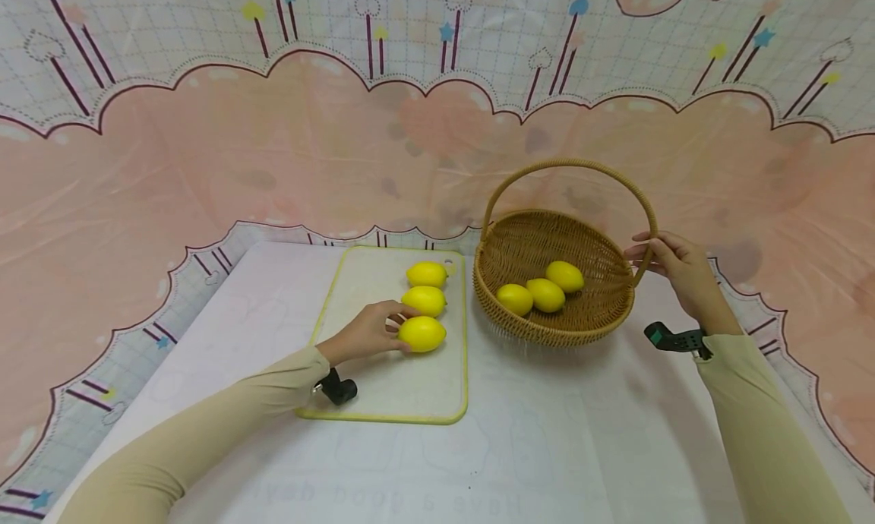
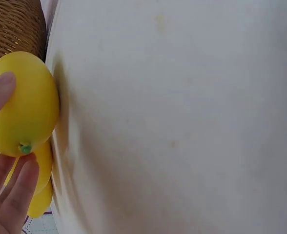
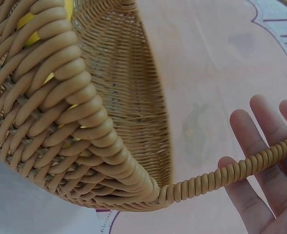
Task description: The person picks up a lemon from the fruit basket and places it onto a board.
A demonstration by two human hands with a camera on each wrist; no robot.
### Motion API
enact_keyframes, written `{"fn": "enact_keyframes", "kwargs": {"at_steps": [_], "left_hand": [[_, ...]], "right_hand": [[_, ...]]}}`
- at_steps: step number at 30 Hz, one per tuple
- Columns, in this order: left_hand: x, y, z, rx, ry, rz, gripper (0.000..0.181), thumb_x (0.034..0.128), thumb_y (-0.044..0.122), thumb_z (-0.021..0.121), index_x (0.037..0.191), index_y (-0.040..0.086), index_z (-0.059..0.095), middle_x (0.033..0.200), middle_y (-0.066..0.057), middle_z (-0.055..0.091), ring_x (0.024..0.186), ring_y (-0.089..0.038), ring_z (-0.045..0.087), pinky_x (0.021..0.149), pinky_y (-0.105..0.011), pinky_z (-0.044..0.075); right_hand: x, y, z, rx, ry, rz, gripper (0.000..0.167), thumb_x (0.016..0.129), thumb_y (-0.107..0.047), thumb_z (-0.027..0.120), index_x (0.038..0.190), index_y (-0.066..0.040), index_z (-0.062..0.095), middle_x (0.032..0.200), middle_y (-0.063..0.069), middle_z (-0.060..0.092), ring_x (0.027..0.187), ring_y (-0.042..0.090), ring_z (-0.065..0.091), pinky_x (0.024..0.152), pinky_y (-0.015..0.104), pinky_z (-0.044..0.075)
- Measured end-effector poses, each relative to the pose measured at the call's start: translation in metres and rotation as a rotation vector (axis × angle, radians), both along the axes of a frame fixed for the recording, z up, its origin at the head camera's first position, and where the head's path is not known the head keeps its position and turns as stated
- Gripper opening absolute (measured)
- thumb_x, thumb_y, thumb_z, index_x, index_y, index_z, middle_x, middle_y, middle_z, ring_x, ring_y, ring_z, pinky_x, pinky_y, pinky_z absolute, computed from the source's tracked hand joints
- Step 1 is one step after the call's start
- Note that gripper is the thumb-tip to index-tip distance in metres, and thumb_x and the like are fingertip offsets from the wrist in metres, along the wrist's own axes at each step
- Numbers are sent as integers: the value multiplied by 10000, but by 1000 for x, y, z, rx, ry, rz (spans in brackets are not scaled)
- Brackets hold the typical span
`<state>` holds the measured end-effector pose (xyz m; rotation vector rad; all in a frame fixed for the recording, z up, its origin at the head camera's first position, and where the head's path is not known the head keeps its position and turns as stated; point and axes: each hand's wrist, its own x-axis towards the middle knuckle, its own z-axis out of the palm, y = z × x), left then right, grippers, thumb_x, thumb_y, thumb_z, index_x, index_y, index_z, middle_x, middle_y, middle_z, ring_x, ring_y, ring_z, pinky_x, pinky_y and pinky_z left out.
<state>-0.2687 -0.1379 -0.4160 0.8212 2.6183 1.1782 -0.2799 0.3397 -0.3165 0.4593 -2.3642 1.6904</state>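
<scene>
Long pale-khaki sleeves (image 1: 766, 418), snug at the cuffs (image 1: 715, 347); black wrist devices (image 1: 338, 388), the right one (image 1: 677, 341) green-marked

Left-wrist feed: I lose part of the person's bare left hand (image 2: 16, 195) and the brown woven basket (image 2: 16, 24) past the edge; the nearest yellow oval lemon (image 2: 33, 105) partly covers two more lemons (image 2: 45, 168). Right-wrist feed: bare right hand (image 3: 275, 187) cropped; basket lemons (image 3: 32, 38) reduced to slivers.

And the lemons (image 1: 424, 334) are smooth, softly glossy; rough woven wicker on that basket (image 1: 526, 239); the cutting board (image 1: 369, 288) looks matt plastic, and the backdrop (image 1: 307, 159) shows creased cloth!
</scene>
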Motion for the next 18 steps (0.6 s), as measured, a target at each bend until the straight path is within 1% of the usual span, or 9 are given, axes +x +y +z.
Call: {"fn": "enact_keyframes", "kwargs": {"at_steps": [6, 8, 14, 18], "left_hand": [[-2, -2, 3, -9, -48, -40, 516, 757, 111, 779, 1231, 40, 590, 1235, -121, 597, 1050, -260, 602, 865, -286, 552], [-2, -3, 3, -11, -44, -47, 521, 755, 101, 778, 1235, 36, 586, 1238, -124, 593, 1056, -264, 597, 880, -302, 548], [-2, -2, 2, 20, -20, -56, 529, 723, 92, 801, 1210, 46, 597, 1205, -108, 595, 1060, -249, 578, 929, -347, 527], [-1, -1, 2, 38, 14, -64, 526, 707, 96, 813, 1189, 42, 607, 1182, -111, 600, 1048, -248, 577, 928, -359, 526]], "right_hand": [[0, -1, 0, 33, 7, -14, 265, 986, -255, 442, 1138, -112, 606, 913, -145, 705, 896, -22, 657, 774, 90, 514], [0, -1, 0, 36, 7, -16, 268, 986, -260, 442, 1138, -112, 605, 912, -148, 704, 895, -25, 656, 774, 89, 513], [1, -1, 0, 34, 3, -15, 278, 982, -278, 443, 1142, -115, 601, 914, -148, 702, 897, -27, 654, 774, 87, 512], [0, -1, 0, 36, 2, -14, 285, 981, -284, 441, 1145, -111, 597, 922, -148, 700, 904, -27, 653, 776, 88, 512]]}}
